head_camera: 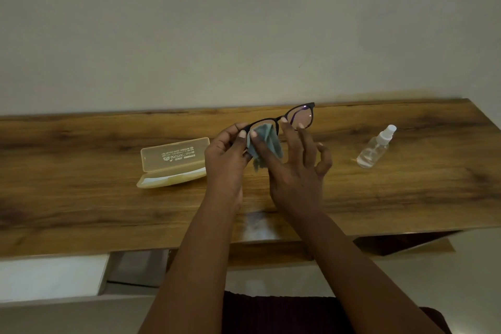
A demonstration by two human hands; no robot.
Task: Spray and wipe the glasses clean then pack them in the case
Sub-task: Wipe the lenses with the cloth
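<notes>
Above table [379, 192]: glasses [301, 116] between hands [227, 157].

A wooden table [379, 198] runs across the view from nine o'clock to three o'clock, dark grain streaks along its top. Behind it, from ten to two o'clock, stands a plain pale wall [244, 22]. Down at seven o'clock, under the table's near edge, sits a white ledge [48, 276].
</notes>
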